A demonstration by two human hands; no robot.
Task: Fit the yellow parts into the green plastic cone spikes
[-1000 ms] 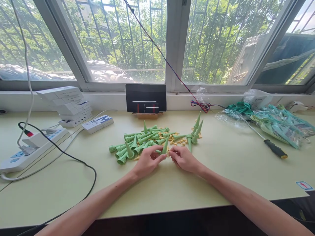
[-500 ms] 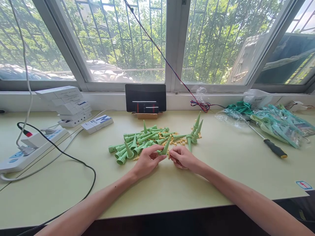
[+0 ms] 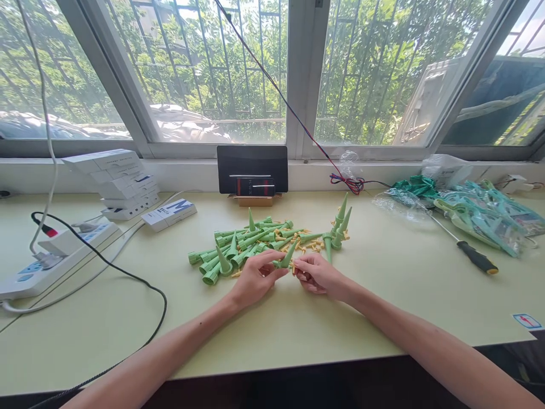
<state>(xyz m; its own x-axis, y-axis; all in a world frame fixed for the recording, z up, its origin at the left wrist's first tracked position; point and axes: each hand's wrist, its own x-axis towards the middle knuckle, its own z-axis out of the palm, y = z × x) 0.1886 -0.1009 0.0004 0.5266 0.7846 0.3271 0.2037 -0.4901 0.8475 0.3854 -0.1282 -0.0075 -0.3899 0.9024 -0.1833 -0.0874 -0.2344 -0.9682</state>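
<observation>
My left hand (image 3: pixel 260 275) is closed on a green plastic watering spike (image 3: pixel 290 254), a hollow cone with its point tilted up. Facing it, my right hand (image 3: pixel 315 274) pinches a small yellow plastic valve (image 3: pixel 293 266) against the spike's right side; how far it sits in the spike I cannot tell. Behind my left hand lies a pile of green spikes (image 3: pixel 238 250), some lying flat and some point up. Loose yellow valves (image 3: pixel 307 244) are scattered beyond my fingers. Several spikes with yellow pieces on them (image 3: pixel 339 227) stand grouped behind my right hand.
On the left are a power strip (image 3: pixel 91 241), a black cable (image 3: pixel 140 282) and stacked white boxes (image 3: pixel 125 184). A phone (image 3: pixel 255 186) leans on a black tablet (image 3: pixel 251 156) at the back. A screwdriver (image 3: pixel 477 257) and bagged green items (image 3: pixel 477 213) lie right.
Almost nothing differs. The spike's tip leans slightly more to the right, and both hands keep their place and hold.
</observation>
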